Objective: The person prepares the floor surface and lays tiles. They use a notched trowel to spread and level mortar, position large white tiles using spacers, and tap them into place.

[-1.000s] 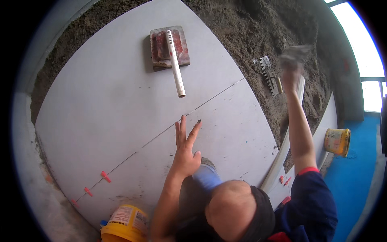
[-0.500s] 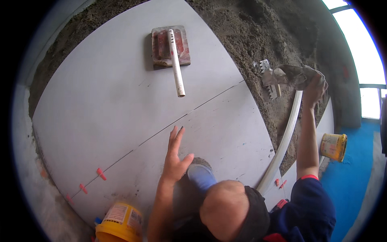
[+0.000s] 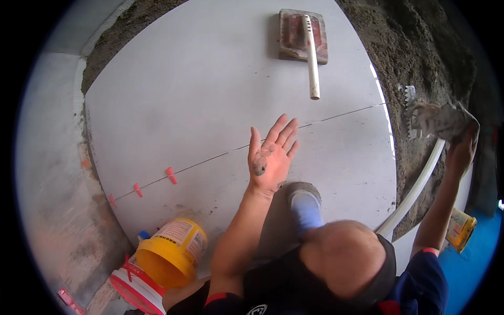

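My left hand [image 3: 271, 165] is raised palm up over the large pale grey tile [image 3: 205, 100], fingers apart, with grey dirt on its palm. At the right, my right hand [image 3: 462, 146] grips a crumpled, dirty grey rag [image 3: 438, 118] above rough mortar [image 3: 420, 52]. The rag partly covers a notched trowel [image 3: 409, 94] lying on the mortar, beside a long white bar [image 3: 422, 184]. Beyond my left hand lies a red, mortar-stained block tool [image 3: 289, 37] with a white tube handle [image 3: 313, 76] on the tile.
A yellow bucket [image 3: 163, 254] and a white-red bucket [image 3: 134, 291] stand lower left. Red clips [image 3: 170, 176] line the tile joint beside a wall [image 3: 52, 157]. My foot [image 3: 304, 205] and bent knee occupy the lower middle. Another yellow bucket [image 3: 461, 230] sits near blue flooring [image 3: 462, 273].
The view has swung left, shifting the scene rightward. My left hand has turned palm up with its fingers spread. The rag in my right hand has moved down and right within the picture.
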The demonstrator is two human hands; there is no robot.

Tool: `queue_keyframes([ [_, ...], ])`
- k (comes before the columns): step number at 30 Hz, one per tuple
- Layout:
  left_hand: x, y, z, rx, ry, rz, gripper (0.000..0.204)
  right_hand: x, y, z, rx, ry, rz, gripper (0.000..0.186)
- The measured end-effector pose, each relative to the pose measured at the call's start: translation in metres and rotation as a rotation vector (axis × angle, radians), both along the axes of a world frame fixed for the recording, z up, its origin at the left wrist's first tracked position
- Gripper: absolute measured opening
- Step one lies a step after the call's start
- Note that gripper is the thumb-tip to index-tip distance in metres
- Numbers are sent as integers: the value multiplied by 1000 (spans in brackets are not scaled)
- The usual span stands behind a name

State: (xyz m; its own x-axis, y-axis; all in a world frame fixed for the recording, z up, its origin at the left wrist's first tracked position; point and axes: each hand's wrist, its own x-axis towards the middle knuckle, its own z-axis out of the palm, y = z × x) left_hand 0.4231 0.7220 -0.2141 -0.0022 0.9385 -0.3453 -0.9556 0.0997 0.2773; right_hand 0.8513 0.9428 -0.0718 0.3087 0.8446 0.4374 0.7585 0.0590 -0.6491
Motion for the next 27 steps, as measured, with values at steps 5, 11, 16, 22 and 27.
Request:
queue_keyframes([
  [5, -4, 6, 12, 3, 55, 24, 97, -119, -70, -4, -155, 843, 276, 52],
  [11, 17, 11, 22, 121, 217, -93, 105, -272, -131, -81, -736, 544, 824, 48],
  [16, 10, 11, 12, -255, 363, 194, 89, -329, -165, -98, -975, 708, 968, 32],
  [22, -11, 5, -28, -320, 636, 115, 109, -331, -179, -89, -1099, 689, 900, 33],
  [27, -18, 20, -18, -483, 964, 199, 107, -313, -187, -82, -967, 556, 1127, 31],
])
